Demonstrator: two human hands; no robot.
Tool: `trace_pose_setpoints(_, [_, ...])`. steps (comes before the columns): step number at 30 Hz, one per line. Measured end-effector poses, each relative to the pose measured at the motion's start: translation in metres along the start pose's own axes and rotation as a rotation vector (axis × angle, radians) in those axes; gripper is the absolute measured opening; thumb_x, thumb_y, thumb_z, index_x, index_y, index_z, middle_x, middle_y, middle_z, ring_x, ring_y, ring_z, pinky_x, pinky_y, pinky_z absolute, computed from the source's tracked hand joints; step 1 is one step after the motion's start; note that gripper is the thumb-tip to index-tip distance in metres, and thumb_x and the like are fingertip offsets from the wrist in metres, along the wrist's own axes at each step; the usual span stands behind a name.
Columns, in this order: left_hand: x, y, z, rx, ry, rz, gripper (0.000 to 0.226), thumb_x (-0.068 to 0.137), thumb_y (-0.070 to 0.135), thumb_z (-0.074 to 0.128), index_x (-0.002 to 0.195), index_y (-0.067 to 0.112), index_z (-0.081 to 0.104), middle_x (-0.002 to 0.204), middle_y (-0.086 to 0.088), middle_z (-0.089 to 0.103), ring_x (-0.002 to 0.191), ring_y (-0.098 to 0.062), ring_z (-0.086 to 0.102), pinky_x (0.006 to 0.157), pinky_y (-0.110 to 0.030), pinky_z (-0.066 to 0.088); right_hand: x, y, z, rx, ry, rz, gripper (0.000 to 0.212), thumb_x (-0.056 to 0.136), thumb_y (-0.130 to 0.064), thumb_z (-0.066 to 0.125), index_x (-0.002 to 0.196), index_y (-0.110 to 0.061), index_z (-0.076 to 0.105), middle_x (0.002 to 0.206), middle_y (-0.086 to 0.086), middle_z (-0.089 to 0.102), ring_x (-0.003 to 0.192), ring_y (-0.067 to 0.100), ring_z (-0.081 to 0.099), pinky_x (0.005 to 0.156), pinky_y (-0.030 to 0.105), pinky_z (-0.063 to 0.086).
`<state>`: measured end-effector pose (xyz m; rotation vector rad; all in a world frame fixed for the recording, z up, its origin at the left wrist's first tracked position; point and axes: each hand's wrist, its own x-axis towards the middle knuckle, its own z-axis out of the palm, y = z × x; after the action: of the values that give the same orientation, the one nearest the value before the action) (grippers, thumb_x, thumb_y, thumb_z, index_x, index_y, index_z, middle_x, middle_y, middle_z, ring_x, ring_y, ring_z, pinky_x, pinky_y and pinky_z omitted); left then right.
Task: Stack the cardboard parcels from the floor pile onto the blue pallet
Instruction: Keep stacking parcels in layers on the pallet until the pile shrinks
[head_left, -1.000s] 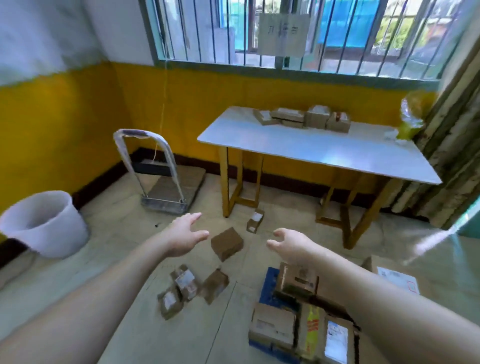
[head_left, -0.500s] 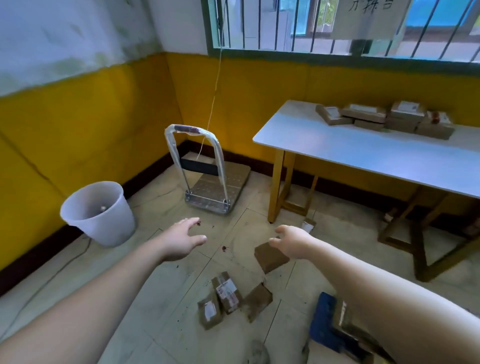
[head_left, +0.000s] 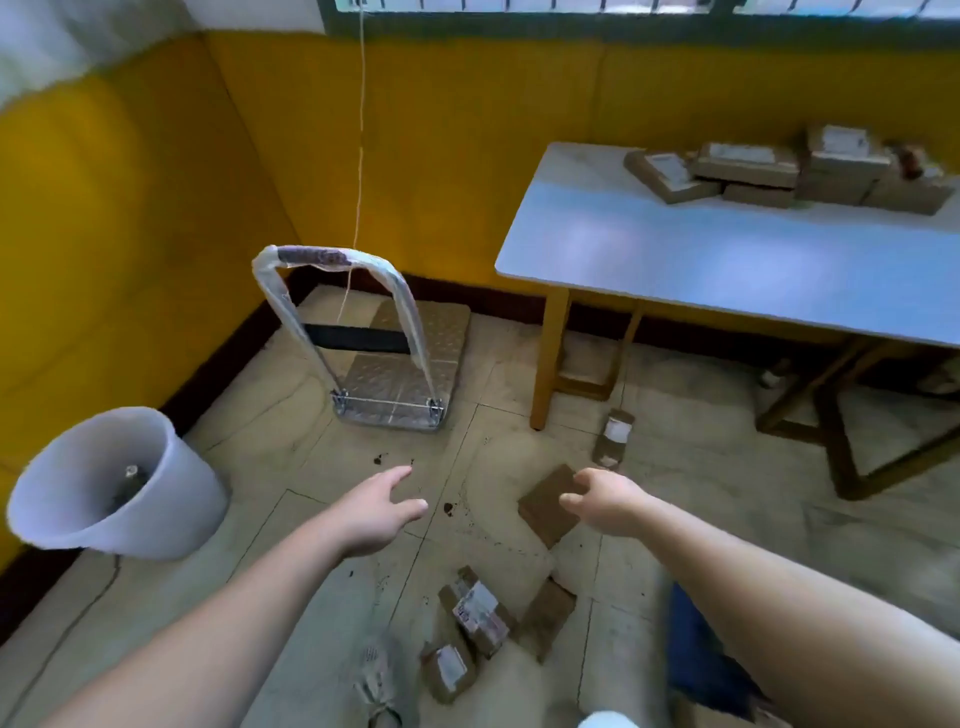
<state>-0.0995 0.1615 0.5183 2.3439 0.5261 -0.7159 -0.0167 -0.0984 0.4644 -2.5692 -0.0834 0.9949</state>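
Several small cardboard parcels lie loose on the tiled floor. A flat brown parcel (head_left: 546, 506) lies just under my right hand (head_left: 602, 501), whose fingers are loosely curled and hold nothing. My left hand (head_left: 375, 512) reaches forward with straight fingers over bare floor, empty. A small upright parcel (head_left: 613, 435) stands by the table leg. Three more parcels lie nearer me: a labelled parcel (head_left: 475, 613), a plain brown parcel (head_left: 545, 616) and a small labelled parcel (head_left: 447, 670). Only a corner of the blue pallet (head_left: 696, 654) shows beneath my right forearm.
A folding hand trolley (head_left: 400, 358) stands in the corner by the yellow wall. A white bucket (head_left: 109, 483) lies tilted at the left. A white-topped table (head_left: 701, 254) with wooden legs carries several parcels (head_left: 779, 171) at the right.
The view has swung left and down; the pallet and its stacked parcels have slid almost out of sight. Both hands have stayed outstretched and empty, the right now over the flat brown parcel.
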Motion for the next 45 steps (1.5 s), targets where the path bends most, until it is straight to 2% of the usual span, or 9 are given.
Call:
trace_pose_setpoints(11, [0.143,-0.026,-0.014,0.275,-0.354,0.148,0.062,0.096,0.037,0.051,0.15,0.023,0.025,0.155,-0.001,0.029,0.14,-0.02,0.033,0.111,-0.03,0.027,0.032,-0.004,0.093,0.354,-0.017,0.447,0.059,0.099,-0.04,0.047,0.148,-0.012,0.033,0.15,0.008,0.041,0.134,0.024,0.043,0.106,0.033,0.036])
trace_pose_setpoints(21, [0.251,-0.043,0.164,0.356,-0.504,0.107,0.064,0.096,0.037,0.051,0.151,0.021,0.023,0.155,-0.004,0.03,0.136,-0.022,0.039,0.107,-0.03,0.032,0.128,0.087,0.216,0.579,-0.08,0.571,0.061,0.097,-0.039,0.05,0.151,-0.018,0.028,0.146,0.01,0.045,0.129,0.025,0.048,0.1,0.03,0.039])
trace_pose_setpoints(24, [0.288,-0.064,0.237,0.366,-0.525,0.05,0.063,0.096,0.033,0.05,0.151,0.021,0.021,0.151,-0.009,0.037,0.111,-0.022,0.058,0.087,-0.027,0.045,0.171,0.136,0.267,0.644,-0.101,0.609,0.066,0.095,-0.04,0.051,0.151,-0.018,0.023,0.15,0.011,0.04,0.13,0.028,0.046,0.097,0.029,0.039])
trace_pose_setpoints(29, [0.358,-0.111,0.354,0.351,-0.518,-0.013,0.06,0.095,0.034,0.052,0.149,0.028,0.025,0.15,-0.006,0.034,0.085,-0.011,0.055,0.064,-0.019,0.044,0.246,0.214,0.357,0.729,-0.144,0.667,0.064,0.093,-0.039,0.051,0.149,-0.019,0.027,0.139,0.008,0.05,0.121,0.025,0.052,0.085,0.024,0.041])
trace_pose_setpoints(34, [0.414,-0.144,0.458,0.347,-0.511,-0.064,0.057,0.097,0.031,0.05,0.149,0.026,0.026,0.105,-0.009,0.059,0.064,-0.006,0.041,0.045,-0.005,0.036,0.311,0.261,0.43,0.831,-0.127,0.672,0.068,0.093,-0.037,0.056,0.15,-0.014,0.027,0.127,0.008,0.056,0.085,0.013,0.055,0.056,0.019,0.04])
trace_pose_setpoints(36, [0.435,-0.153,0.491,0.293,-0.514,-0.09,0.061,0.096,0.029,0.054,0.149,0.026,0.025,0.135,-0.01,0.051,0.07,-0.009,0.053,0.052,-0.014,0.043,0.334,0.271,0.453,0.875,-0.144,0.668,0.07,0.093,-0.036,0.058,0.151,-0.013,0.025,0.136,0.009,0.05,0.092,0.015,0.054,0.054,0.017,0.039])
trace_pose_setpoints(39, [0.459,-0.166,0.528,0.276,-0.52,-0.121,0.062,0.097,0.025,0.052,0.151,0.021,0.022,0.151,-0.009,0.034,0.115,-0.025,0.055,0.085,-0.029,0.049,0.361,0.279,0.48,0.977,-0.148,0.674,0.072,0.093,-0.033,0.059,0.151,-0.012,0.023,0.132,0.009,0.051,0.095,0.016,0.053,0.055,0.018,0.038])
trace_pose_setpoints(42, [0.466,-0.166,0.551,0.276,-0.586,-0.165,0.041,0.1,0.02,0.044,0.14,0.014,0.042,0.133,-0.011,0.052,0.113,-0.026,0.053,0.092,-0.033,0.044,0.374,0.276,0.498,1.046,-0.157,0.627,0.034,0.097,-0.023,0.053,0.131,-0.018,0.046,0.1,0.0,0.055,0.081,0.011,0.054,0.064,0.021,0.044])
trace_pose_setpoints(45, [0.458,-0.164,0.554,0.142,-0.567,-0.21,0.019,0.098,0.014,0.044,0.114,0.013,0.055,0.1,-0.005,0.057,0.094,-0.022,0.055,0.091,-0.035,0.047,0.371,0.266,0.499,1.13,-0.063,0.596,0.029,0.094,-0.013,0.051,0.123,-0.016,0.051,0.11,0.003,0.061,0.099,0.019,0.06,0.088,0.033,0.05])
